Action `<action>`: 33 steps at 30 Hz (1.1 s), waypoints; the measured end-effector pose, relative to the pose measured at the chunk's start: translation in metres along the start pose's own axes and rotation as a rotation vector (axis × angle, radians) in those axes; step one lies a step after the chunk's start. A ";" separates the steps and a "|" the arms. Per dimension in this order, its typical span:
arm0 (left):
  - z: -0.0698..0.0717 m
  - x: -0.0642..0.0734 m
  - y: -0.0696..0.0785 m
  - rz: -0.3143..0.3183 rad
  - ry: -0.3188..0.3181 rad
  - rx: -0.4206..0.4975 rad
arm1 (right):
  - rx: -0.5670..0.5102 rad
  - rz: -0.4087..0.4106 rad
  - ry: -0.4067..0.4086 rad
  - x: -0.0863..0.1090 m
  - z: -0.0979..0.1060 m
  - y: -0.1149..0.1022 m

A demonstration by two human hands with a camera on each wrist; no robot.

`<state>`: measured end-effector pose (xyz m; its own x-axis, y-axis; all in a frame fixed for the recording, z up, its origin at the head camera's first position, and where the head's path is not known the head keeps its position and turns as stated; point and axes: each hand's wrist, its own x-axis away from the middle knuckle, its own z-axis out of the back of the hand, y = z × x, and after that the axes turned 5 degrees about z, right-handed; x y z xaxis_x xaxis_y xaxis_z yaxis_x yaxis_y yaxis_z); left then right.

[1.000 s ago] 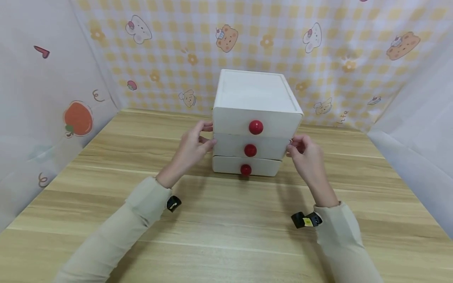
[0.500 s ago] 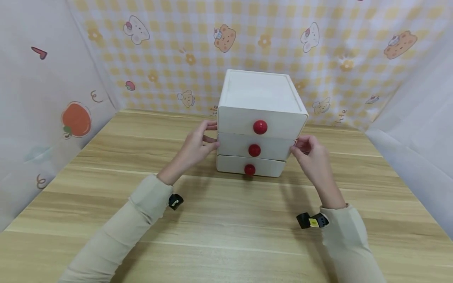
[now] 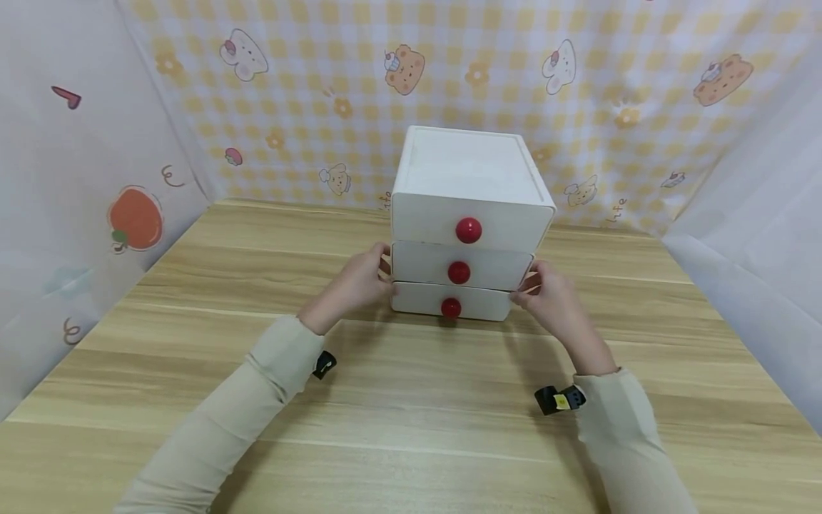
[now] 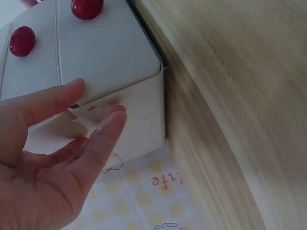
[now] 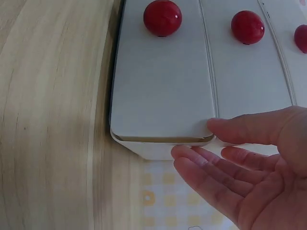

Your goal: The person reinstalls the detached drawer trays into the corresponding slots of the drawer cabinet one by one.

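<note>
A white three-drawer cabinet (image 3: 472,164) stands on the wooden table, each drawer front bearing one round red knob (image 3: 469,230). My left hand (image 3: 359,282) is at its left side, thumb by the front edge near the seam above the bottom drawer (image 3: 417,298), other fingers extended along the side wall. Something clear and glossy shows on that wall by the left fingertips (image 4: 117,112). My right hand (image 3: 557,296) mirrors it: the thumb tip (image 5: 216,125) touches the bottom drawer's upper corner, with loosely extended fingers beside the wall. A narrow gap shows along this drawer front's right edge.
Behind the cabinet hangs a yellow-checked cloth (image 3: 289,107) with cartoon animals. White sheets (image 3: 58,214) close off both sides. The wooden table (image 3: 417,428) spreads in front of and around the cabinet. Each wrist carries a small black camera (image 3: 559,400).
Both hands have moved down from the middle drawer's level to the seam and bottom drawer. Earlier, the cabinet shifted slightly right against the backdrop. The drawers look alike throughout.
</note>
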<state>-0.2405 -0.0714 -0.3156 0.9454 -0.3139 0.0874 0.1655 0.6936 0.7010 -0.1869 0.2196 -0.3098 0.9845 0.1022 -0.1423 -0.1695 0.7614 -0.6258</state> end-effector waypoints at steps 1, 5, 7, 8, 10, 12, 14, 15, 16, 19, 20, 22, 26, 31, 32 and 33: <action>0.000 0.000 0.000 -0.004 0.008 0.000 | 0.006 0.001 0.002 0.000 0.000 0.000; -0.001 0.000 0.000 -0.019 0.032 -0.007 | 0.037 0.011 0.014 0.000 -0.001 -0.001; -0.002 -0.001 0.000 -0.023 0.038 -0.010 | 0.047 0.019 0.026 0.000 -0.002 -0.001; -0.003 -0.002 0.000 -0.023 0.041 -0.011 | 0.052 0.022 0.033 0.000 -0.002 0.000; -0.004 -0.003 0.000 -0.024 0.049 -0.012 | 0.066 0.030 0.053 0.000 -0.004 0.001; -0.005 -0.004 -0.001 -0.024 0.062 -0.008 | 0.074 0.043 0.080 -0.001 -0.007 0.002; -0.006 -0.004 -0.002 -0.030 0.080 -0.002 | 0.081 0.052 0.107 -0.002 -0.010 0.003; -0.006 -0.005 -0.002 -0.033 0.088 -0.001 | 0.083 0.055 0.119 -0.003 -0.012 0.004; -0.006 -0.005 -0.003 -0.034 0.095 0.001 | 0.081 0.056 0.128 -0.004 -0.013 0.004; -0.006 -0.006 -0.003 -0.039 0.107 0.003 | 0.081 0.049 0.144 -0.007 -0.015 0.005; -0.006 -0.006 -0.003 -0.040 0.108 0.005 | 0.077 0.045 0.147 -0.007 -0.015 0.006; -0.005 -0.007 -0.002 -0.044 0.112 0.007 | 0.074 0.039 0.152 -0.009 -0.016 0.006; -0.005 -0.010 -0.003 -0.053 0.125 0.006 | 0.065 0.032 0.168 -0.012 -0.018 0.007; -0.005 -0.015 -0.004 -0.052 0.141 0.003 | 0.067 0.016 0.180 -0.017 -0.020 0.006; -0.005 -0.016 -0.004 -0.051 0.144 0.003 | 0.067 0.012 0.182 -0.018 -0.020 0.006; -0.004 -0.016 -0.004 -0.050 0.147 0.002 | 0.066 0.007 0.184 -0.019 -0.021 0.006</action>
<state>-0.2556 -0.0664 -0.3232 0.9668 -0.2502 -0.0522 0.2135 0.6783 0.7031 -0.2072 0.2089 -0.3268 0.9576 -0.0061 -0.2880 -0.1674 0.8018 -0.5737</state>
